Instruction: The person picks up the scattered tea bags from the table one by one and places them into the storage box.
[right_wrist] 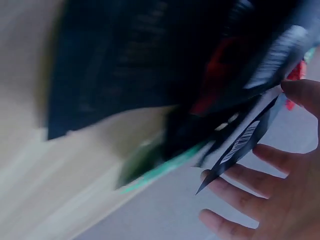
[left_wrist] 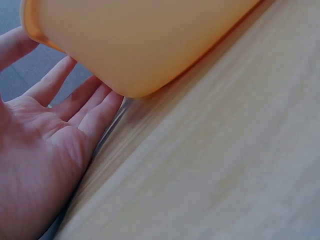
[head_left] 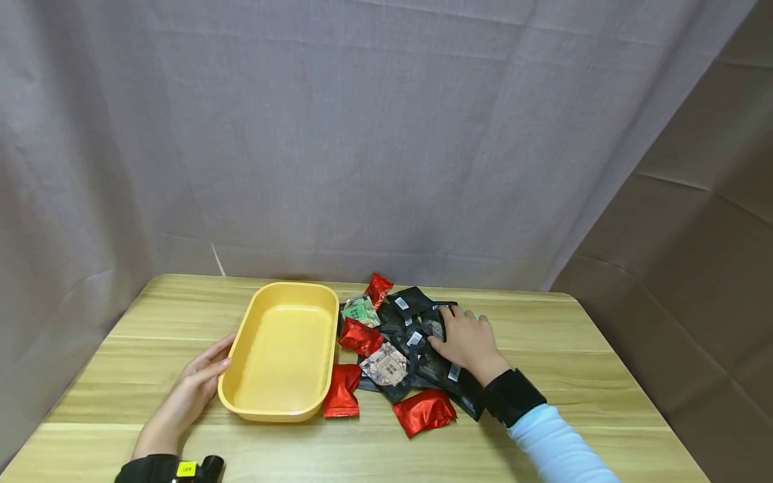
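My left hand [head_left: 192, 392] is at the left side of an empty yellow tray [head_left: 332, 339]. Its fairly straight fingers [left_wrist: 100, 112] touch the outer wall, the thumb near the rim. The tray stands just left of a loose pile of packets. Over the right part of that pile, my right hand [head_left: 468, 341] holds a flat black packet [right_wrist: 245, 140] with a barcode label, thumb on one edge and fingers along the other. Other black packets [head_left: 431, 365] lie beneath and around this hand, blurred in the right wrist view.
Several shiny red packets [head_left: 425, 412] are scattered among the black ones, one right beside the tray. Two packets show pale patterned fronts, one greenish [head_left: 361, 310], one beige [head_left: 386, 364]. All sit on a wooden table [head_left: 574, 349] with grey cloth [head_left: 362, 134] behind it.
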### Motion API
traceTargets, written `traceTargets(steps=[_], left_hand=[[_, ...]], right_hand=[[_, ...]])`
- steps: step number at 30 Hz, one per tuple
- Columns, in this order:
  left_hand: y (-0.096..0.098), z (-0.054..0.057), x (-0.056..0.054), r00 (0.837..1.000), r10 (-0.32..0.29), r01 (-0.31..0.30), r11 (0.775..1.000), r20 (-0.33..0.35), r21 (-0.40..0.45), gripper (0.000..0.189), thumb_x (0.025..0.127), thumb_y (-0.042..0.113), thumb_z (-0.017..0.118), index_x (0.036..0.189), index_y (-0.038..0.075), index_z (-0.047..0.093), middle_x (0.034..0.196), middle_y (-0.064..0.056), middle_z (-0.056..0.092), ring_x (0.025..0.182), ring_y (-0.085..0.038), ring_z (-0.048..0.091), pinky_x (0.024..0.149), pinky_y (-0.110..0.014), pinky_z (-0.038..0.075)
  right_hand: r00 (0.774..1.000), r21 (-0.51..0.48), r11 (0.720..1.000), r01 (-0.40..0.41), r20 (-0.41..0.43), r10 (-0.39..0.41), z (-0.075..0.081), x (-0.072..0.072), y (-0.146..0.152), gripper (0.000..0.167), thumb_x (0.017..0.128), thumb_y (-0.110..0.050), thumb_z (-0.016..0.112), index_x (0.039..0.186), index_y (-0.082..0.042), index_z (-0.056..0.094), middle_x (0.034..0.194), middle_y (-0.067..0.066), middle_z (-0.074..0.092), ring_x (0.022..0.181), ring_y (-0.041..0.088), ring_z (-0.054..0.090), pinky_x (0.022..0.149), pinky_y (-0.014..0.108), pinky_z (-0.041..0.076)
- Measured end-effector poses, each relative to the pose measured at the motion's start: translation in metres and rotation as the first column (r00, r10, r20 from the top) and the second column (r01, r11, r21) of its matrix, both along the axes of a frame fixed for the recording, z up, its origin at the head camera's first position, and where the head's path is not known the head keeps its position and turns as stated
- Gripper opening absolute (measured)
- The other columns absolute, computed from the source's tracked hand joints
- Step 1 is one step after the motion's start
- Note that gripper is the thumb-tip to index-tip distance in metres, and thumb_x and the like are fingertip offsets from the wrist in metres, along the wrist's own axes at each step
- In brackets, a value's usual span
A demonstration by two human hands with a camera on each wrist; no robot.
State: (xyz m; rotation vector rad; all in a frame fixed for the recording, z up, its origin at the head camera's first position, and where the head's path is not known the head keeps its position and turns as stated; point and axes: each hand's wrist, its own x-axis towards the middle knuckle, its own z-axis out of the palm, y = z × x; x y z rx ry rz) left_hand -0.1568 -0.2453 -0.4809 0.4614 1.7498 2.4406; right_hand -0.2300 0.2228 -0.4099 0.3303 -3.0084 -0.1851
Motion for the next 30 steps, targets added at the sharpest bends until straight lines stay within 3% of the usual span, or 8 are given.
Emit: traceTargets(steps=[8,16,19,24,30], left_hand=[[0.003,0.003,-0.001,0.999,0.028,-0.026,0.998,0.039,-0.050,0.054,0.103,0.006,0.043,0.153,-0.007,0.025,0.132,0.019,0.053,0.121,0.005,0.050,0.097,-0.015,0.043],[0.005,0.003,-0.001,0.999,0.022,-0.020,0.998,0.031,-0.057,0.054,0.104,0.006,0.043,0.153,-0.007,0.025,0.133,0.019,0.051,0.122,0.005,0.049,0.097,-0.015,0.043],[0.004,0.002,0.000,1.000,0.010,-0.009,0.999,0.019,-0.047,0.052,0.104,0.005,0.042,0.153,-0.005,0.027,0.134,0.018,0.051,0.123,0.004,0.049,0.098,-0.015,0.043],[0.002,0.002,0.001,1.000,0.003,-0.003,0.999,0.005,-0.037,0.051,0.104,0.004,0.041,0.153,-0.004,0.028,0.136,0.016,0.051,0.124,0.002,0.049,0.098,-0.016,0.044],[0.002,0.002,0.002,1.000,-0.001,0.001,1.000,0.003,-0.030,0.050,0.104,0.004,0.040,0.153,-0.002,0.031,0.136,0.015,0.051,0.124,0.001,0.049,0.098,-0.017,0.044]], right_hand=[[0.995,-0.044,0.994,-0.100,-0.016,0.099,0.025,-0.002,-0.034,0.072,0.089,-0.052,0.066,0.143,-0.007,0.051,0.136,0.019,0.055,0.120,0.039,0.055,0.096,0.058,0.045],[0.975,-0.050,0.974,-0.223,-0.032,0.222,0.043,-0.012,-0.098,0.069,0.091,-0.056,0.063,0.145,-0.014,0.050,0.139,0.011,0.055,0.126,0.032,0.053,0.104,0.051,0.042],[0.960,-0.038,0.960,-0.279,-0.015,0.278,0.046,-0.014,-0.126,0.069,0.092,-0.057,0.061,0.146,-0.016,0.048,0.141,0.008,0.054,0.127,0.028,0.052,0.105,0.048,0.042],[0.917,0.002,0.917,-0.398,0.013,0.398,0.047,-0.017,-0.171,0.071,0.092,-0.057,0.061,0.149,-0.017,0.045,0.145,0.004,0.050,0.131,0.024,0.047,0.110,0.043,0.037],[0.880,-0.003,0.883,-0.470,0.083,0.468,0.044,-0.018,-0.202,0.070,0.093,-0.056,0.060,0.149,-0.018,0.044,0.147,0.003,0.048,0.134,0.022,0.045,0.114,0.040,0.033]])
